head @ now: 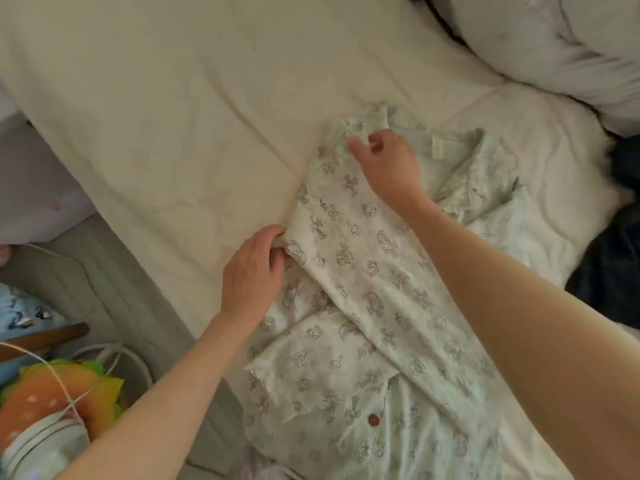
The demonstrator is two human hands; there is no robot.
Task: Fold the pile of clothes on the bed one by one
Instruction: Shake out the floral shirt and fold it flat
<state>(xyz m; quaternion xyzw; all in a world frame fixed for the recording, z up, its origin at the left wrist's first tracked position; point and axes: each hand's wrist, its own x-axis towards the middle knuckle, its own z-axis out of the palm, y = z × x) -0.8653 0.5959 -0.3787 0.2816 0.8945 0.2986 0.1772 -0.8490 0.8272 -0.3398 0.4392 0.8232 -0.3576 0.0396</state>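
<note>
Because the printed pajama shirt (pixel 363 271) lies spread on the bed (pixel 173 116), my left hand (pixel 252 271) pinches its near-left folded edge while my right hand (pixel 388 164) grips the far collar end, keeping the fold straight.

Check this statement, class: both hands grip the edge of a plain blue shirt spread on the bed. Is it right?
Not quite. In the head view the shirt is pale with printed figures and crosses, not plain blue. The left hand and right hand do grip its edge on the bed.

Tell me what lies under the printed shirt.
The printed shirt lies on the cream bedsheet; both hands pinch its folded edge. Whatever is directly beneath the fabric is covered.
</note>
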